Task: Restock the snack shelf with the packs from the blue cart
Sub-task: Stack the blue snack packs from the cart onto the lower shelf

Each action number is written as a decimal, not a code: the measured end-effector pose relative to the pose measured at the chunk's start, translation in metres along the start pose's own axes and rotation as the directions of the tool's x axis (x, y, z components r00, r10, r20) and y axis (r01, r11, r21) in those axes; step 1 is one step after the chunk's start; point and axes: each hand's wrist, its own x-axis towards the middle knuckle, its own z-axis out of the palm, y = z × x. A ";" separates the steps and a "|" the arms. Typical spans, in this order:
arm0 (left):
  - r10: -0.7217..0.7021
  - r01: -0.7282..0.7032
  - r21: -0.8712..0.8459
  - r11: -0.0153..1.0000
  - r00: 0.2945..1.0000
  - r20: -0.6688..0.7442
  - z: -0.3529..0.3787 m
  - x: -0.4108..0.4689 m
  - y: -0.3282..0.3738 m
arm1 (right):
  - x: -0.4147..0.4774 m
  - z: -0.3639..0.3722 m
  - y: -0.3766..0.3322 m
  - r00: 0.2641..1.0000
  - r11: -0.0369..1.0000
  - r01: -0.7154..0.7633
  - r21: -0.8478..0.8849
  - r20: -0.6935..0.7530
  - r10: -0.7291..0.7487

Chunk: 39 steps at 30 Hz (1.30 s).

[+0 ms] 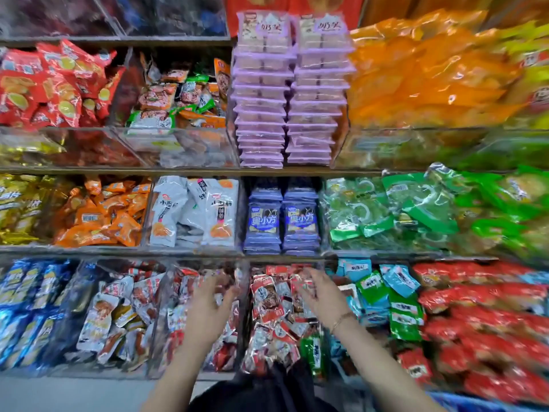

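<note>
So the view is straight onto the snack shelf (118, 171), three rows of clear bins stuffed with packets. Both arms come up from 6 o'clock into the bottom row, just below centre.

The left hand (208, 301) is over a bin of red-and-silver packs at about 7 o'clock from centre, fingers spread out and fairly straight, thumb pointing toward the clear divider (246, 310) on its 3 o'clock side. The right hand (320, 298) is on the other side of that divider, fingers also stretched and loose, over the red-and-silver packs (269, 295) in the middle bin. Thin bracelet (341, 319) on that wrist. Neither hand is pinching anything as far as I can see, but it's all motion blur down there, so I can't tell if the fingertips actually touch the packs.

Around them: two purple tray stacks (261, 114) at 12 o'clock, blue packs (264, 221) right at centre, orange bags (430, 78) at 2 o'clock, green packs (386, 209) at 3 o'clock, red bags (475, 322) at 4 o'clock.

There's a blue strip (463, 404) poking in at 5 o'clock at the very edge, can't tell if that's the cart or not
</note>
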 end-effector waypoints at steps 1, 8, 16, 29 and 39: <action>-0.073 0.073 -0.004 0.997 0.996 0.046 0.004 -0.017 -0.008 | -0.014 0.005 0.009 0.999 0.998 -0.033 0.058 0.015 0.033; -0.346 0.339 0.084 0.937 0.871 0.348 0.031 -0.128 -0.056 | -0.124 0.044 0.097 0.955 0.924 -0.296 0.242 0.090 0.282; -0.417 0.340 0.249 0.907 0.813 0.406 0.041 -0.194 -0.081 | -0.267 0.074 0.176 0.779 0.794 -0.608 -0.020 0.177 0.601; -0.517 0.468 0.233 0.853 0.689 0.508 0.079 -0.348 -0.101 | -0.440 0.094 0.240 0.535 0.466 -0.755 0.461 0.022 0.845; -0.511 0.468 0.228 0.854 0.669 0.540 0.152 -0.375 -0.035 | -0.454 0.008 0.302 0.591 0.566 -0.735 0.374 -0.058 0.805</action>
